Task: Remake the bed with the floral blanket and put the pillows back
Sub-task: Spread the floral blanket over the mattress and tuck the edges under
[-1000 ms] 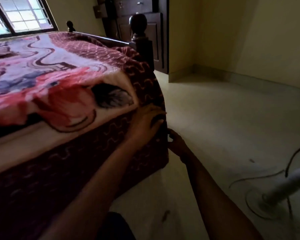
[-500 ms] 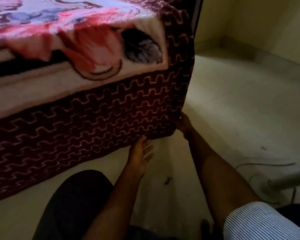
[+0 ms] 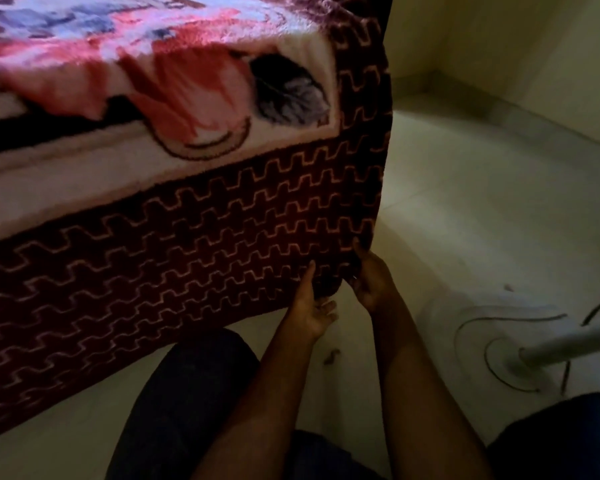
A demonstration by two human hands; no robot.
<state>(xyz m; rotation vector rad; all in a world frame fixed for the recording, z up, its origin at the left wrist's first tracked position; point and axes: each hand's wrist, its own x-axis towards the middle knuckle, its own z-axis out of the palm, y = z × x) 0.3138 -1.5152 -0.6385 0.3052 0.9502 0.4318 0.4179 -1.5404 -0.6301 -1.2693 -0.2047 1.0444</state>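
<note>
The floral blanket point(image 3: 174, 109) covers the bed, its pink and blue flower print on top and a dark red border with a zigzag pattern hanging down the side to near the floor. Both hands meet at the border's lower corner. My left hand point(image 3: 314, 306) pinches the hem from the near side, thumb on the front of the cloth. My right hand point(image 3: 371, 277) grips the same corner from the right, fingers curled behind the fabric. No pillows are in view.
A pale tiled floor point(image 3: 482, 216) stretches to the right up to the cream wall point(image 3: 534, 57). A white fan stand point(image 3: 548, 348) with its round base and a dark cable lies low at the right. My knees in dark trousers are at the bottom.
My left hand has risen from below the hem and taken hold of the blanket corner beside my right hand. The view has dropped lower and closer to the corner.
</note>
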